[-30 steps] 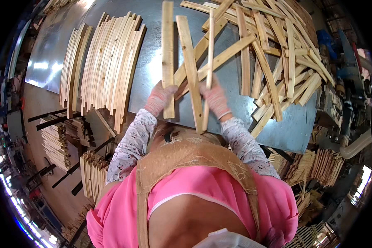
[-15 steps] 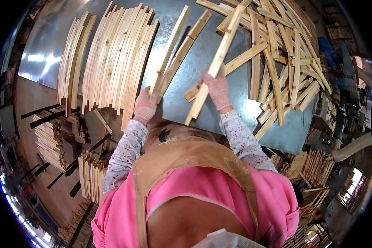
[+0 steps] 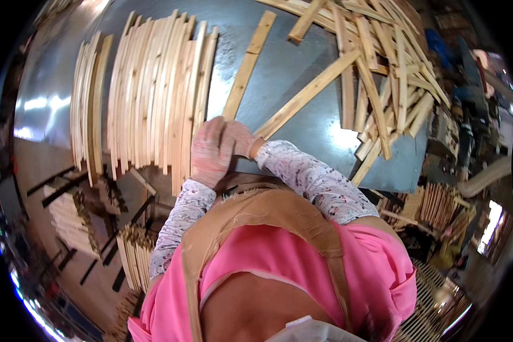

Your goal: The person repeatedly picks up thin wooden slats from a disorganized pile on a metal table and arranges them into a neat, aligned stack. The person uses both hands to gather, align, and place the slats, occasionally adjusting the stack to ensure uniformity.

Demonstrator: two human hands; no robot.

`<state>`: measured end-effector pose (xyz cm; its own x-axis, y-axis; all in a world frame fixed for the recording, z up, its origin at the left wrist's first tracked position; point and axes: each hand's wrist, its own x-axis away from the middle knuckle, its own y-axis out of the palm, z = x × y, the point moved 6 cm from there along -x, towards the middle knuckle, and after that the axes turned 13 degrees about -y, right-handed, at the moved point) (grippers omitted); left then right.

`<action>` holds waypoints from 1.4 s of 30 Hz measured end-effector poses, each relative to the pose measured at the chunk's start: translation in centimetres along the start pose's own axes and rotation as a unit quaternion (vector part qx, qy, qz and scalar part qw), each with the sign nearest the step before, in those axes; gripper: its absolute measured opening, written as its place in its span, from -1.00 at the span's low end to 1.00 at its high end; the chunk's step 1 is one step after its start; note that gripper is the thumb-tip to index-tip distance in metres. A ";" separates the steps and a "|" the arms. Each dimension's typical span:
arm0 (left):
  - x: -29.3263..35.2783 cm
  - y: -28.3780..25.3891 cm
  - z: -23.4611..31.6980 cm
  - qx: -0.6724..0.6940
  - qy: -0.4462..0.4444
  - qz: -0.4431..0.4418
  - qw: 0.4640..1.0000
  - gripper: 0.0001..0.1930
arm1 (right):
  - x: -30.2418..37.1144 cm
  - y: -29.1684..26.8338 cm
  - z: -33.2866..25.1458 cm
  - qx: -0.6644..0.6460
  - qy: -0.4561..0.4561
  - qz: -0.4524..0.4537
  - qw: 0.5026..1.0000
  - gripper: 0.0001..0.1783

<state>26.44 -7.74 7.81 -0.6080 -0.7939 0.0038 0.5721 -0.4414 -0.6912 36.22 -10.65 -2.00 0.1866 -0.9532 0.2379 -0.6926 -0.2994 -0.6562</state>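
My left hand (image 3: 209, 155), in a pinkish glove, is closed at the near ends of two pale wooden strips (image 3: 206, 77) along the right edge of a laid-out row. Beside it, pressed close and partly overlapping, is my gloved right hand (image 3: 239, 139); its fingers are blurred and mostly hidden, so its grip cannot be told. A single knotty wooden strip (image 3: 249, 65) slants away on the table just beyond both hands, its near end covered by them. Another loose strip (image 3: 309, 93) runs from near my right wrist toward the pile.
The wide row of strips (image 3: 148, 94) and a narrower bundle (image 3: 89, 105) lie on the shiny metal table (image 3: 285, 65). At the right is a jumbled pile of strips (image 3: 402, 74). Stacked wood (image 3: 74, 222) stands on dark bars below the table's left side.
My right hand has swung left to meet my left hand. The strips they held apart now lie against the row's right edge. My view has shifted slightly.
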 end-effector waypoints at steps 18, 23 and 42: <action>-11.9 11.4 16.3 -0.002 0.073 0.007 0.997 -0.50 | 51.2 -16.4 23.3 0.205 0.537 0.308 0.758 -0.24; -21.4 19.3 30.1 0.011 0.222 0.068 0.973 -0.50 | 52.4 -17.7 22.9 0.218 0.442 0.365 0.790 -0.25; -1.7 20.8 10.4 -0.309 0.181 -0.210 0.910 -0.10 | 75.2 23.6 -2.7 -0.023 0.813 0.532 0.236 -0.45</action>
<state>45.09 -19.85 0.94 -0.9072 -0.3702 0.1999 -0.1030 -0.2653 -0.9586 32.02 -89.33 2.32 -0.5985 0.7990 -0.0590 0.2418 0.1099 -0.9641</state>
